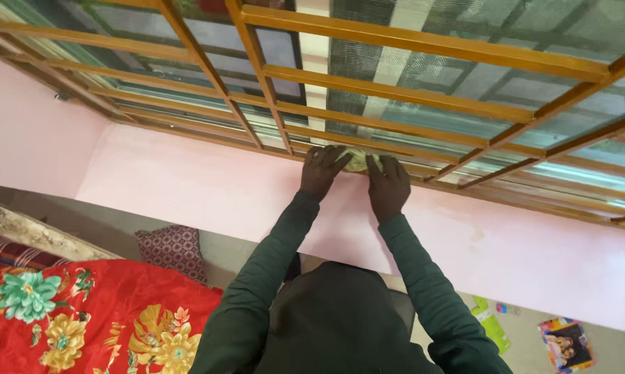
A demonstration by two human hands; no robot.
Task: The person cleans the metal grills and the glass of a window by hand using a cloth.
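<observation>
Both arms in dark green sleeves reached up to the base of the window. Left hand point(321, 170) lay flat on the pink wall's upper edge, fingers spread and pointing up onto the wooden window frame point(423, 156). Right hand point(388, 185) sat just beside it, fingers likewise spread, tips on the same sill line.

A pale yellow-green cloth point(357, 161) was bunched between the two hands, pressed against the lowest wooden bar. Only a small part showed; the left grip covered its left end, the right grip its right end. Whether either hand pinched it or merely pressed it flat, I could not tell.

Above the hands: orange-brown wooden grille bars over glass. Below them: bare pink wall point(188, 187). Well below and left of the left hand: a red floral bedspread point(84, 318) and a maroon patterned cushion point(173, 251). Well below and right of the right hand: coloured printed papers point(565, 344) on the floor.
</observation>
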